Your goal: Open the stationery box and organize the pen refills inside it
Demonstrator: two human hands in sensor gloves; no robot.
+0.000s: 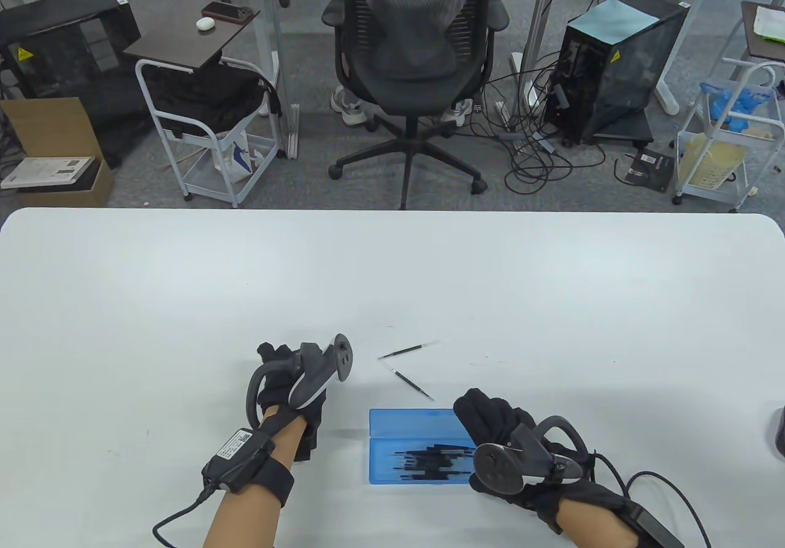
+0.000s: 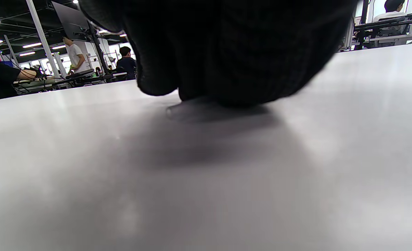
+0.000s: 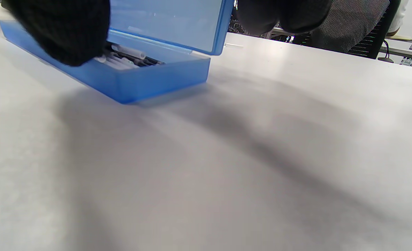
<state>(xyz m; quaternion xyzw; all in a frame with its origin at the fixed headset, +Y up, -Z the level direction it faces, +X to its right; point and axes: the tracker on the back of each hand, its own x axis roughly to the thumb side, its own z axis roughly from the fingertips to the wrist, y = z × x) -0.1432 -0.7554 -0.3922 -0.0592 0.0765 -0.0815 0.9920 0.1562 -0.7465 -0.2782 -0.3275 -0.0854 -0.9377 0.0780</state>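
The right hand (image 1: 521, 450) grips the blue box's (image 1: 417, 447) lid, best kept upright while the clenched, seemingly empty left hand (image 1: 288, 382) fetches the two loose refills (image 1: 408, 367).

I see a translucent blue plastic stationery box (image 1: 409, 425) on the plain white table (image 1: 392, 278); the thin pen refills (image 1: 429, 463) inside it read black with pale, clear ends. At 12 o'clock from the box, two loose slim refills (image 1: 412, 382) are black with light tips. My left hand (image 1: 283, 382) and right hand (image 1: 490, 416) wear black knit gloves, each with a dark grey tracker. At 12 o'clock past the table, the mesh office chair (image 1: 414, 51) is black on grey carpet.
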